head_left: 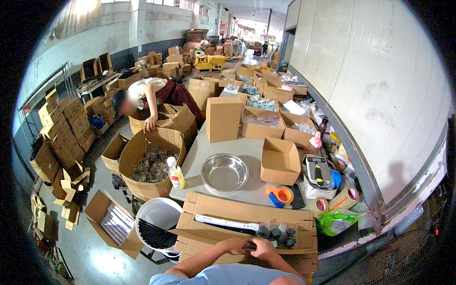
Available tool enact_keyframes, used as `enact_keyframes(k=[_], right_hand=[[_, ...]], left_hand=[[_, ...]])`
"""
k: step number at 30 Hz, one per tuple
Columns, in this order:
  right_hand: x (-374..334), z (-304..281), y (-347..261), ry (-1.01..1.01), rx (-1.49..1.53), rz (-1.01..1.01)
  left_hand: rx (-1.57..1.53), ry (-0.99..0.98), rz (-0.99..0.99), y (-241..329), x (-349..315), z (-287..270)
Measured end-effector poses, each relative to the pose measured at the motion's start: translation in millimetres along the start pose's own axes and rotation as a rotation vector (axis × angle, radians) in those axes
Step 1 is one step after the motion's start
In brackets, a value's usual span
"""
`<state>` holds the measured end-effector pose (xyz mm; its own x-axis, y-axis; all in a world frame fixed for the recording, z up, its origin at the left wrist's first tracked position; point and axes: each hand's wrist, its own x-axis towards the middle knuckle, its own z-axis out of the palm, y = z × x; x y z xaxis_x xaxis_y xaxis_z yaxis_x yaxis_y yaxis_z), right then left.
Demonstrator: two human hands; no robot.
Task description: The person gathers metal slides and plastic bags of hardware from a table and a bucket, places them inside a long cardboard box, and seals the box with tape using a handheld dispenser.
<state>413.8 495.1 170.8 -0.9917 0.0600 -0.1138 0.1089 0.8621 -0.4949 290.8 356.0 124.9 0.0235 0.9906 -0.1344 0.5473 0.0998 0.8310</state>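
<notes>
My left hand [234, 245] and my right hand [263, 248] meet over the near side of an unfolded cardboard box [204, 209]. The fingers of both are curled in. Between them shows a small dark bit that I cannot make out. Just beyond the hands, a white metal rail [227, 222] that looks like a drawer slide lies across the box, with black pieces along its near side. To its right, next to my right hand, is a clear plastic bag [287, 234] of dark round parts.
A steel bowl [224, 172], open carton [280, 161], orange tape dispenser [281, 195] and white-capped bottle [175, 173] stand on the grey table [204, 152]. A white bucket [159, 209] of black strips is left. A person [156, 95] bends over a big carton [147, 185]. A kitchen scale [318, 171] stands right.
</notes>
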Motion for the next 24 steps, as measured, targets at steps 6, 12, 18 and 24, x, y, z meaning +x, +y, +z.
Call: enact_keyframes(k=[6, 12, 18, 24], right_hand=[[1.1, 4.8, 6.0, 0.008, -0.015, -0.027], [1.4, 3.6, 4.2, -0.033, -0.041, 0.034], [1.6, 6.9, 6.8, -0.02, -0.027, 0.009], [-0.4, -3.0, -2.3, -0.014, -0.016, 0.007]], left_hand=[[0.02, -0.01, -0.028, -26.0, 7.8, 15.0], [0.029, 0.021, 0.009, -23.1, 8.3, 14.8], [0.026, -0.003, -0.018, -33.2, 10.3, 19.8], [0.037, -0.034, -0.085, 9.8, -1.3, -4.8]])
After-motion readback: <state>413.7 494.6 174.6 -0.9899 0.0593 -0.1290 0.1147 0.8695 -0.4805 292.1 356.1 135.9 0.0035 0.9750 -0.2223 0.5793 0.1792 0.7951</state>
